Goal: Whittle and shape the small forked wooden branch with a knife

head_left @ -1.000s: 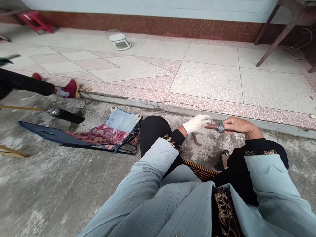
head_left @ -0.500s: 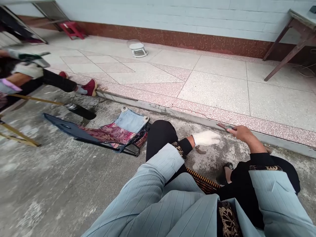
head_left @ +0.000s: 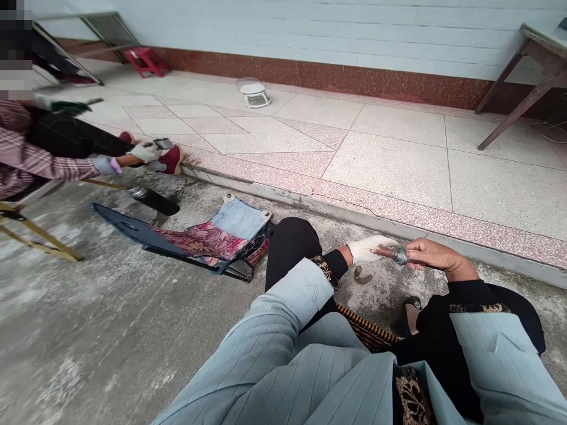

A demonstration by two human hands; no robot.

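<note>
My left hand (head_left: 368, 248) wears a white glove and is closed on one end of a short brown stick with a silvery metal band (head_left: 396, 254). My bare right hand (head_left: 432, 255) pinches the other end, at the banded part. Both hands are held over the concrete floor in front of my knees. A small curved brown piece (head_left: 362, 275) lies on the ground just below the left hand. My black shoe (head_left: 407, 311) shows under the right arm.
A folded low fabric chair (head_left: 208, 239) lies on the concrete to my left. Another person (head_left: 53, 153) sits at the far left with gloved hands and red shoes, beside a dark cylinder (head_left: 155, 200). A raised tiled step (head_left: 354, 200), a white stand (head_left: 254, 93), a red stool (head_left: 144, 59) and a wooden table (head_left: 531, 71) lie beyond.
My right hand had swung the stick away to the right; now both hands are together on it again. The view has turned left, showing more of the other person.
</note>
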